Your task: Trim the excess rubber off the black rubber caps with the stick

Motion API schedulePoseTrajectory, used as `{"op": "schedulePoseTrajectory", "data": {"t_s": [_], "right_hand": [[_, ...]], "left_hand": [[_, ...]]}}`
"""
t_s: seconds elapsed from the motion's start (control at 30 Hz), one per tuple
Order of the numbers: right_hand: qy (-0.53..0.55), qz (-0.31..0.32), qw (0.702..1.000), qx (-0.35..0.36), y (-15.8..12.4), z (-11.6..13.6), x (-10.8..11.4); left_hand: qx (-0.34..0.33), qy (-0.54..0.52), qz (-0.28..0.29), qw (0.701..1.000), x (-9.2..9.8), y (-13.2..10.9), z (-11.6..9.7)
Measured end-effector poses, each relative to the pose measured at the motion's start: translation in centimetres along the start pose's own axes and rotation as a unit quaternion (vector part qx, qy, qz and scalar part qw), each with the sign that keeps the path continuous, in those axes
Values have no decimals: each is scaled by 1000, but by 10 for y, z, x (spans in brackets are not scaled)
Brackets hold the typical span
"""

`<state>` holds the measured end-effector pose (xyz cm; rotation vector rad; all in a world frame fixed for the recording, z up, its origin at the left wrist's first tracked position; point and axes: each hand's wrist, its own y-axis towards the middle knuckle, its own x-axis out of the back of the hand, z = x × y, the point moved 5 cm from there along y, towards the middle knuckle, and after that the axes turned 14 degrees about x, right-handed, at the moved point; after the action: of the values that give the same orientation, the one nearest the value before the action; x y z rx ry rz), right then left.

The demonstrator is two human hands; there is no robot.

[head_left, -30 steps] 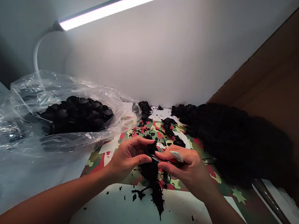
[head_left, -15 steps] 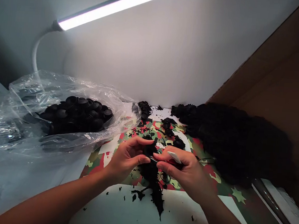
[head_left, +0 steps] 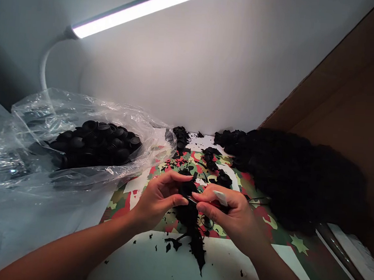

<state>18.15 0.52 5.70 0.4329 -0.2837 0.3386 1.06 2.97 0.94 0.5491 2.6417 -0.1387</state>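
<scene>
My left hand [head_left: 161, 198] is closed around a black rubber cap [head_left: 187, 188], thumb below and fingers above it. Pinched in my right hand [head_left: 230, 210] is a slim tool with a shiny metal tip [head_left: 190, 198]; the tip reaches the cap's near edge, and most of the handle is hidden by my fingers. A white strip [head_left: 220, 198] lies over the right index finger. Beneath both hands runs a heap of black rubber scraps [head_left: 195, 240], with thin black rings beside it.
At left, a clear plastic bag [head_left: 152, 128] lies open around many black ribbed caps [head_left: 100, 144]. A large dark pile [head_left: 294, 178] leans by a cardboard wall [head_left: 349, 96] at right. A lit lamp [head_left: 145, 11] hangs above. Small black parts [head_left: 224, 178] and crumbs cover the patterned sheet.
The right hand has turned slightly and shifted a little right, with the tool's tip still at the cap. My left hand stays nearly in place.
</scene>
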Motion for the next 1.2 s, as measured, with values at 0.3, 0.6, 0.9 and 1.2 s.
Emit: {"op": "schedulePoseTrajectory", "data": {"t_s": [0.3, 0.6, 0.9, 1.2], "right_hand": [[-30, -6, 999, 31, 0, 6, -1], [-75, -41, 992, 90, -4, 12, -4], [-81, -70, 990, 97, -6, 11, -7], [-38, -116, 993, -6, -8, -1, -4]], "left_hand": [[2, 2, -10, 1000, 0, 0, 2], [1, -10, -5, 1000, 0, 0, 7], [6, -15, -5, 1000, 0, 2, 6], [-2, -2, 1, 1000, 0, 1, 9]]}}
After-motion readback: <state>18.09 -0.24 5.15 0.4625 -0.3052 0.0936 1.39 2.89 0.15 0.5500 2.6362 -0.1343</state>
